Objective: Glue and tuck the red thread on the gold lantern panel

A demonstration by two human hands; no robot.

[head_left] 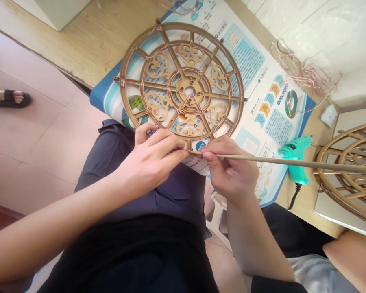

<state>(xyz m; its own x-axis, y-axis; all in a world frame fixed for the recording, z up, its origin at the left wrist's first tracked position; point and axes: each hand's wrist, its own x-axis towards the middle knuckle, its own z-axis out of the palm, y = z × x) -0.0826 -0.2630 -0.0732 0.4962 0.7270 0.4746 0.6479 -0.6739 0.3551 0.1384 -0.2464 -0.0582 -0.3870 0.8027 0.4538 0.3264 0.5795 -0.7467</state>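
A round gold frame (213, 47), wheel-shaped with spokes and scrollwork panels, lies on a printed sheet at the table's near edge. Thin wire runs along its rings and spokes. My left hand (158, 152) is closed on the frame's near rim, fingers curled and thumb mostly hidden. In my right hand (232, 171) a long thin tan strip (277, 161) is pinched between thumb and fingers. One end of that strip meets the rim by my left fingertips; the rest runs off to the right.
A teal glue gun (297, 158) lies on the right, its cord hanging over the edge. Tangled pinkish wire (311, 79) sits behind it. Another gold frame (350, 162) stands at far right, near a person's arm (354, 256). The printed sheet (256, 118) covers the wooden table (91, 44).
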